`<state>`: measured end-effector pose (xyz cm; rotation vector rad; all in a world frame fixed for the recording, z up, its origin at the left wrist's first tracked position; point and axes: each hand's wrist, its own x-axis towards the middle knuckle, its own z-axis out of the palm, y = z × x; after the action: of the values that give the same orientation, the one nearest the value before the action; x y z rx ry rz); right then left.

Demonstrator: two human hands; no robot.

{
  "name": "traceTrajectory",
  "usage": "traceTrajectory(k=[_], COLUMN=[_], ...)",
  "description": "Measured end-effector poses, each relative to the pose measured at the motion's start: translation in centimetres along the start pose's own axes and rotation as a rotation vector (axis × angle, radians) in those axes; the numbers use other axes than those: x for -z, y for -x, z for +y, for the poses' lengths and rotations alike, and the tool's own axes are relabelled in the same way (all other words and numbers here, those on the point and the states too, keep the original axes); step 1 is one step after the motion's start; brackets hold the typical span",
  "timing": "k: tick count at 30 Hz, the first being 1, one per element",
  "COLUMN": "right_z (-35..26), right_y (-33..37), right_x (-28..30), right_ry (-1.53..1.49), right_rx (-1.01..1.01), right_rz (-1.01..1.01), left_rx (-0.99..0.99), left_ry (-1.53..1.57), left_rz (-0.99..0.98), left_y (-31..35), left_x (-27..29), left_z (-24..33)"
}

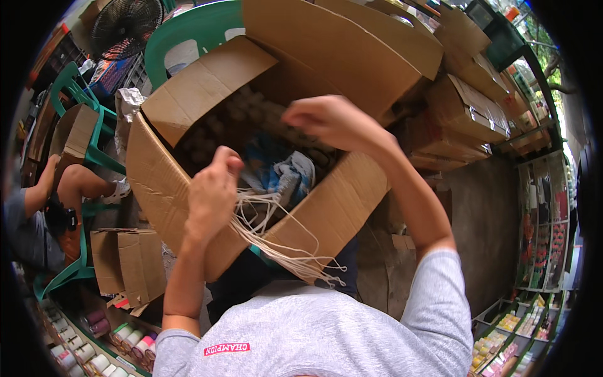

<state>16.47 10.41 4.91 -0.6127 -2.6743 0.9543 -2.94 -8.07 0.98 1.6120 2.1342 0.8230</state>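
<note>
A large open cardboard box stands right in front of me, its flaps folded outward. My left hand is over its left near side, fingers curled closed; what they hold, if anything, is hidden. Above the box's right part is my right hand, slightly blurred, its fingers bent together with nothing I can make out in them. Thin white cords with looped ends drape over the near edge, just beside my left hand. Inside lie a blue and white cloth and several pale round pieces in shadow.
Behind the box is a green plastic chair, with a black fan farther left. Another person sits at the left near a small open carton. Stacked cartons and a rack of goods line the right; thread spools sit lower left.
</note>
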Motion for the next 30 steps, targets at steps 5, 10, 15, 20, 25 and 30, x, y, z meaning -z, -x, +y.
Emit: traceTrajectory(k=[5,10,15,20,25,30], right_z=[7.1,13.4,16.4,10.7,0.6,0.6], right_y=[-16.6,-21.9,-22.6,-19.4,-9.0,-6.5], right_x=[-11.2,-20.4,-21.9,-13.9,-2.7,-5.1], right_ry=[0.645,0.873,0.966,0.38,-0.595,-1.171], right_rx=[-0.073,-0.037,0.087,0.011,-0.223,-0.355], right_rz=[-0.469,-0.612,-0.72,-0.758,-0.522,-0.268], left_rx=[-0.105,-0.01,-0.152,0.156,0.161,0.124], left_ry=[0.164,0.443,0.701,1.149,0.794,0.807], left_rz=[-0.019,0.003,0.215,0.122,-0.022,-0.193], left_y=[0.8,0.4,-0.8,-1.7,-3.0,-2.4], left_x=[0.5,0.9,-0.3,1.6,0.9,0.1], left_z=[-0.1,-0.6,-2.3,-3.0,-2.1,-1.1])
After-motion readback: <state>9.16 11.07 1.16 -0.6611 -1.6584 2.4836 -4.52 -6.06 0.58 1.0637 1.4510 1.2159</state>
